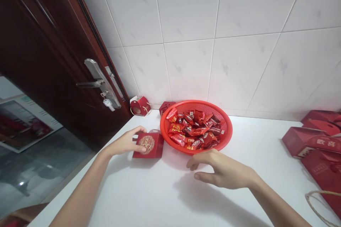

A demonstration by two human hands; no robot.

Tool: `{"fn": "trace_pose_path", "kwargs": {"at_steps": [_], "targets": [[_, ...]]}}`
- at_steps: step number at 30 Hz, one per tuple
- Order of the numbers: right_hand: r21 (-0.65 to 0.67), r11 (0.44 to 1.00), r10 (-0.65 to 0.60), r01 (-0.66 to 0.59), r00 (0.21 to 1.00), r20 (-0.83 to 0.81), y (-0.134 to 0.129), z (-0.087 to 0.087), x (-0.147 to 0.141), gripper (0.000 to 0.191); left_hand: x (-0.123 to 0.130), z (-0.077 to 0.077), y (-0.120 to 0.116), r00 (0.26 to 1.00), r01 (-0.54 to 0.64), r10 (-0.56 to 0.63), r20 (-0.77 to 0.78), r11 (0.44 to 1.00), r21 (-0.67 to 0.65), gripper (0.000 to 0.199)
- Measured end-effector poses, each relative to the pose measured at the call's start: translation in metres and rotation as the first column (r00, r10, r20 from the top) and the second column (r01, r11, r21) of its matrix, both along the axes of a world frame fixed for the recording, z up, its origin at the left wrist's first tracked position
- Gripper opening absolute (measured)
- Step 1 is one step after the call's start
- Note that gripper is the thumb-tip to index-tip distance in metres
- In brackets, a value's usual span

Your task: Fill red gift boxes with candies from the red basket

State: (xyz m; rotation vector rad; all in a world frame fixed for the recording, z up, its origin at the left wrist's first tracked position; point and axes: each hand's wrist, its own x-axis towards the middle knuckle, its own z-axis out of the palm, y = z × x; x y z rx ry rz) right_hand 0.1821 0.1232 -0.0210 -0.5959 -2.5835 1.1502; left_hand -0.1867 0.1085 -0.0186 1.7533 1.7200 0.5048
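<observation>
At the left of the white table, my left hand (130, 142) grips a small red gift box (156, 145) with a round gold emblem on its front. The thumb presses on the front face and the fingers reach behind it. Beside the box stands a round red plastic basket (227, 127) filled with wrapped candies (195, 129) in red packaging. My right hand (213, 168) hovers just in front of the basket's near rim, fingers curled and thumb apart, with nothing seen in it.
Two more small red boxes, one with a rope handle (140, 106) and one partly behind the basket (166, 106), stand by the tiled wall (186, 67). Several red boxes (317, 142) are piled at the right, a rope loop (317, 205) near them. A dark door (53, 42) stands left.
</observation>
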Motion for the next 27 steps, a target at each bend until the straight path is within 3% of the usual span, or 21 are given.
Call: {"fn": "trace_pose_path", "kwargs": {"at_steps": [4,10,13,20,27], "targets": [[-0.046,0.998,0.047,-0.047,0.999,-0.010,-0.004,-0.005,-0.016,0.027,0.009,-0.008,-0.049,0.996,0.047,-0.036,-0.082,0.990,0.133,0.031],[0.024,0.999,0.045,-0.045,0.999,0.002,-0.017,-0.017,-0.043,0.044,0.039,-0.024,-0.091,0.988,0.123,-0.108,-0.109,0.982,0.143,0.026],[0.072,0.997,-0.011,0.003,0.993,0.118,-0.024,-0.021,-0.048,0.046,0.058,-0.027,-0.096,0.989,0.139,-0.128,-0.073,0.975,0.172,0.020],[0.168,0.982,-0.130,0.086,0.953,0.272,-0.042,-0.021,-0.042,0.046,0.106,-0.026,-0.088,0.987,0.160,-0.157,-0.030,0.971,0.176,0.039],[0.006,0.982,-0.185,0.187,0.965,0.187,-0.046,-0.012,-0.020,0.033,0.129,-0.019,-0.081,0.992,0.086,-0.102,0.072,0.976,0.200,0.053]]}}
